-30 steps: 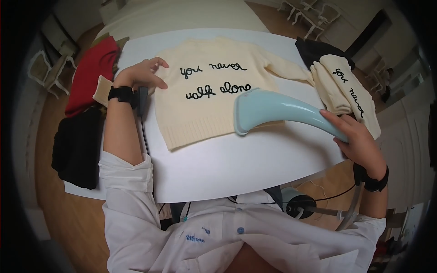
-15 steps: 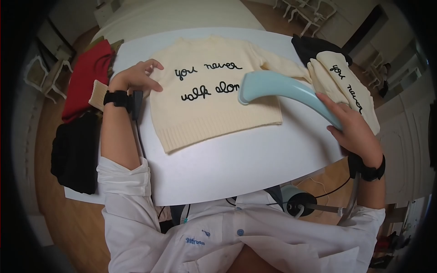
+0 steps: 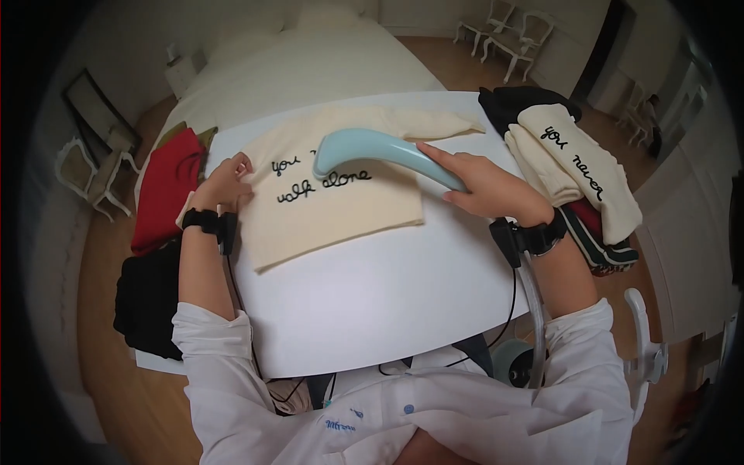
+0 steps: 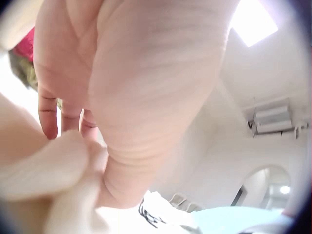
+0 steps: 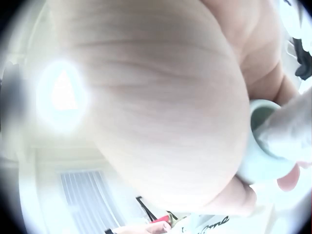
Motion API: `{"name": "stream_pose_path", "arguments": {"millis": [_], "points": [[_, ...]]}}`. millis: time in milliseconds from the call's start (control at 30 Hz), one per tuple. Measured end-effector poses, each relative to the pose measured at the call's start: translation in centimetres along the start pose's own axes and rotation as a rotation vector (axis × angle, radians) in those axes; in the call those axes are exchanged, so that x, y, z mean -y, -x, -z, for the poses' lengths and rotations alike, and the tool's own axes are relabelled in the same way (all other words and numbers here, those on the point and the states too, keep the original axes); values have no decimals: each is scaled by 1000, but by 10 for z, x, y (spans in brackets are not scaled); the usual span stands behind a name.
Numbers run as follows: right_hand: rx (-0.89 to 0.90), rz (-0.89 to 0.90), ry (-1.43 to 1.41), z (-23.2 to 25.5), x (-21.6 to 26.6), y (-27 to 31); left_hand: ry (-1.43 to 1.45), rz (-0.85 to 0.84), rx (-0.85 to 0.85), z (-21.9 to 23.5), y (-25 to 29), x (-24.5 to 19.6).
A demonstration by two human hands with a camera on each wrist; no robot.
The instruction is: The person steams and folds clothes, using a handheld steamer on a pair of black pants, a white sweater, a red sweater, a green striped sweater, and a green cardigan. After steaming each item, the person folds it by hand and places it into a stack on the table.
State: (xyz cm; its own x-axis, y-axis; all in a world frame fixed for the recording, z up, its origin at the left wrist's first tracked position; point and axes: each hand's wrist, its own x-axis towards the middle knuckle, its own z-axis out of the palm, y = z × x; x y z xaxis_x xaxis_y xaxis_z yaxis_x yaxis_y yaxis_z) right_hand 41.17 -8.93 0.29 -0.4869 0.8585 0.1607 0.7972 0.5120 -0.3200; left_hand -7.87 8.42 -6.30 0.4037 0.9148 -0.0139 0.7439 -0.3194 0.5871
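A cream knitted sweater [image 3: 333,213] with dark lettering reading "you", "walk alone" lies spread on the white table [image 3: 364,310]. My left hand [image 3: 226,180] rests at its left edge, with thumb and fingers apart. In the left wrist view, cream knit folds [image 4: 53,165] rise in front of the fingers [image 4: 48,117]. My right hand [image 3: 488,186] grips the handle of a pale blue handheld garment steamer [image 3: 387,147]. The steamer's head overlaps the upper lettering. In the right wrist view, a whitish hose [image 5: 287,129] enters the handle's hollow end.
Folded red [image 3: 167,186] and black clothes [image 3: 147,298] are stacked at the left edge. On the right lie a black garment [image 3: 527,108] and a folded cream sweater [image 3: 577,167] over other clothes. The steamer's hose [image 3: 536,318] runs down by the right forearm. Behind the table is a bed [image 3: 333,62].
The steamer and right hand have moved left, from the sweater's right side to its upper lettering. The left hand stays at the left edge. The head view has shifted, showing more room behind.
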Motion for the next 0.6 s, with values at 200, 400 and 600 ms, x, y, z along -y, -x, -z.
{"name": "stream_pose_path", "arguments": {"millis": [200,400,600], "points": [[-183,-206,-389,7,-7,12,-968,141,-374,6,-8,-56],[-259,-197,-392,6,-22,18,-419,-37,152,-78,-19,-186],[-247,-248,-386,-3,-32,22,-446,-60,153,-104,-22,-179]]}}
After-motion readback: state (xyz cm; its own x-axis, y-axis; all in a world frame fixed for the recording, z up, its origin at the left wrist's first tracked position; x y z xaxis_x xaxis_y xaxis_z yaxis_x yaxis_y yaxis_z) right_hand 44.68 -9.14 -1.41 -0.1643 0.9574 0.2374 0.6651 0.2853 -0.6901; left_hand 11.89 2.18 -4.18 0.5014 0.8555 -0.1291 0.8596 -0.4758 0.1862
